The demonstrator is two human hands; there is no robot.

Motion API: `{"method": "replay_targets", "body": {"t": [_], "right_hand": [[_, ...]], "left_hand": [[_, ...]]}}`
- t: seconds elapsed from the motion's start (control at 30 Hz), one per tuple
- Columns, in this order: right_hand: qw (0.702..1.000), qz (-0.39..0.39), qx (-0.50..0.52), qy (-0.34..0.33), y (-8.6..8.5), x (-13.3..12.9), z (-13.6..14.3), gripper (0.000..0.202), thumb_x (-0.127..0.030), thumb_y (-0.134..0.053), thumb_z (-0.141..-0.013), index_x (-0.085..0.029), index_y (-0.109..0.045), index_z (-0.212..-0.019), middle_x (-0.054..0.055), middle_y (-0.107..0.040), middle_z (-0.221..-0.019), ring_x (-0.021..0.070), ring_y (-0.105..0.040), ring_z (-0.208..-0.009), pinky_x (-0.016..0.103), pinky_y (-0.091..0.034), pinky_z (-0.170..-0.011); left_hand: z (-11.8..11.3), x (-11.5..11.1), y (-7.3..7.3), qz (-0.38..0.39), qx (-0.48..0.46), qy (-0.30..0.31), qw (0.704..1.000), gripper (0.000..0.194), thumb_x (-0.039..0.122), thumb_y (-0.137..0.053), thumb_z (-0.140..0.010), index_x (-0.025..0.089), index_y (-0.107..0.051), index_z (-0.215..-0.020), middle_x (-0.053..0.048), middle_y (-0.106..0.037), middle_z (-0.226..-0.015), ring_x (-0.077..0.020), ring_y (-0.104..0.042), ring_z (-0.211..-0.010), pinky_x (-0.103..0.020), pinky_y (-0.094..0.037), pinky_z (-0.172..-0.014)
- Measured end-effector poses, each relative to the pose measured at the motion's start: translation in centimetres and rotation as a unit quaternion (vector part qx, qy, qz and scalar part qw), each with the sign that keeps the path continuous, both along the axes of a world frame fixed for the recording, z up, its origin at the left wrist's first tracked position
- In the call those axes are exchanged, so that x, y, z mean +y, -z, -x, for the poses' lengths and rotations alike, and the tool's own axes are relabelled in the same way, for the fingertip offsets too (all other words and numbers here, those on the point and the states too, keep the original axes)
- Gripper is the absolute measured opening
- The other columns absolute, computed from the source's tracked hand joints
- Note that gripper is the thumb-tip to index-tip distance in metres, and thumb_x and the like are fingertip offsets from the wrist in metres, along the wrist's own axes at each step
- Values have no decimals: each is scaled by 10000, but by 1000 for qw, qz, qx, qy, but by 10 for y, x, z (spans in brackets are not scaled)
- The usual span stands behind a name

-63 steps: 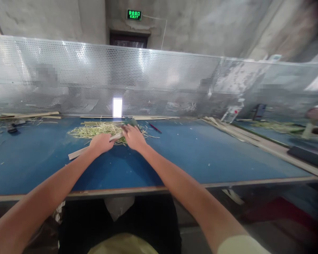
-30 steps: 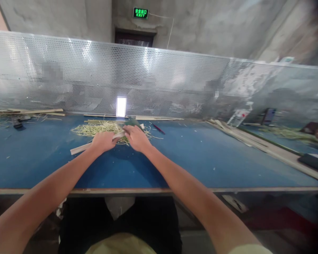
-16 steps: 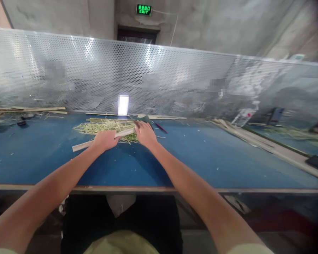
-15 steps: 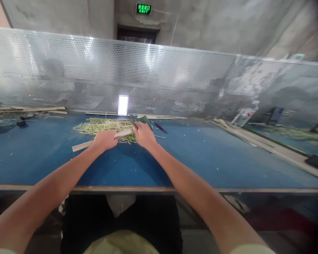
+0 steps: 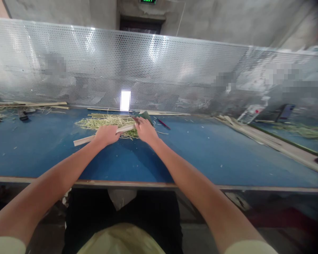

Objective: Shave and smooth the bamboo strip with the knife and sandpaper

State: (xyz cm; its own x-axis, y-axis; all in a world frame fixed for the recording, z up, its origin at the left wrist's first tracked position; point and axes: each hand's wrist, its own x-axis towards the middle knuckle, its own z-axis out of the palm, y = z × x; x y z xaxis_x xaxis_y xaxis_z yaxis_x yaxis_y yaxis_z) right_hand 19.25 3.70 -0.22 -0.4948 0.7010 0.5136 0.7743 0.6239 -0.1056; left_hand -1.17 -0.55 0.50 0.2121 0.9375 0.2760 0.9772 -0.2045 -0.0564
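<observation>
A pale flat strip (image 5: 83, 140) slants over the blue table, its wide end sticking out to the left of my left hand (image 5: 107, 134). My left hand is closed around the strip's middle. At the strip's upper right end is my right hand (image 5: 145, 129), its fingers bent around something; a thin dark piece, perhaps a blade, shows at its fingertips, too small to make out. Beneath and behind both hands lies a heap of thin yellow-green shavings (image 5: 95, 122). A dark green object (image 5: 145, 116) stands just behind my right hand.
A red pen (image 5: 163, 123) lies right of the heap. Behind the blue table (image 5: 196, 155) rises a perforated metal screen (image 5: 175, 70). Long strips (image 5: 270, 141) and a clear bottle (image 5: 251, 112) are at the right. More strips (image 5: 29, 104) and a black clip-like object (image 5: 23, 115) are at the left.
The camera view has tilted down slightly and shifted. Both hands keep their hold on the strip with almost the same pose. The other person's hand at the left edge is out of view.
</observation>
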Motion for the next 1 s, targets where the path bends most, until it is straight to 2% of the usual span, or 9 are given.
{"method": "replay_targets", "body": {"t": [0.13, 0.27, 0.4, 0.53, 0.67, 0.8, 0.87, 0.93, 1.0], "right_hand": [[995, 9, -34, -96, 0, -2, 2, 464, -355, -277, -1010, -256, -472, -1419, 13, -507, -1434, 236, -422, -1342, 452, -340, -1124], [1000, 0, -2, -18, -2, -2, -4, 482, -301, -272, -1003, -175, -475, -1421, 89, -523, -1414, 282, -409, -1349, 513, -319, -1121], [993, 19, -37, -113, -2, -2, -9, 454, -330, -337, -993, -271, -465, -1425, -3, -480, -1456, 227, -404, -1358, 451, -329, -1137], [1000, 10, 14, -10, -1, 1, -9, 486, -301, -275, -999, -170, -462, -1428, 84, -493, -1441, 277, -392, -1363, 522, -326, -1123], [994, 43, -37, -91, 4, 1, -3, 481, -355, -295, -1003, -220, -456, -1436, 45, -508, -1431, 254, -437, -1331, 454, -358, -1114], [994, 83, -31, -71, 2, 0, -3, 508, -467, -310, -996, -252, -479, -1424, 48, -545, -1396, 289, -500, -1275, 475, -422, -1049], [993, 98, -1, -69, -5, 0, -7, 517, -467, -248, -1009, -274, -446, -1446, 29, -504, -1432, 287, -473, -1303, 483, -414, -1051], [989, 116, 59, -71, -15, -2, -12, 560, -398, -79, -1024, -276, -373, -1485, 10, -460, -1465, 259, -441, -1332, 471, -415, -1046], [979, 131, 121, -94, -24, -4, -15, 655, -305, 109, -990, -248, -263, -1527, 10, -430, -1487, 217, -451, -1326, 430, -446, -1011]], "left_hand": [[-1, -1, 0, 0, -1, 2, 1000, 575, 575, -299, -916, 152, -684, -981, -160, -703, -887, -322, -669, -835, -409, -491, -736], [-2, -1, -1, 9, -4, 1, 1000, 568, 584, -303, -914, 168, -681, -995, -142, -705, -884, -305, -667, -837, -399, -491, -748], [1, 1, -1, 5, 5, -8, 1000, 601, 598, -298, -909, 147, -691, -964, -164, -701, -884, -317, -668, -845, -401, -489, -750], [6, 4, -1, 9, 0, -2, 1000, 578, 592, -311, -907, 159, -687, -974, -148, -698, -846, -314, -668, -820, -397, -491, -727], [6, 6, 1, 22, 13, 11, 1000, 573, 596, -325, -892, 158, -688, -955, -168, -698, -880, -328, -666, -834, -413, -488, -731], [7, 7, 1, 55, 15, 15, 998, 478, 579, -391, -866, 200, -681, -884, -130, -706, -861, -287, -659, -819, -369, -487, -709], [11, 8, -2, 59, -3, 17, 998, 477, 611, -407, -851, 212, -666, -885, -109, -705, -838, -264, -649, -782, -352, -483, -687], [18, 9, -7, 47, -41, 21, 998, 501, 647, -410, -842, 214, -642, -940, -100, -702, -868, -255, -637, -783, -351, -481, -690], [23, 6, -15, 6, -84, 21, 996, 506, 639, -397, -861, 206, -619, -1000, -106, -694, -966, -264, -626, -875, -372, -478, -760]]}}
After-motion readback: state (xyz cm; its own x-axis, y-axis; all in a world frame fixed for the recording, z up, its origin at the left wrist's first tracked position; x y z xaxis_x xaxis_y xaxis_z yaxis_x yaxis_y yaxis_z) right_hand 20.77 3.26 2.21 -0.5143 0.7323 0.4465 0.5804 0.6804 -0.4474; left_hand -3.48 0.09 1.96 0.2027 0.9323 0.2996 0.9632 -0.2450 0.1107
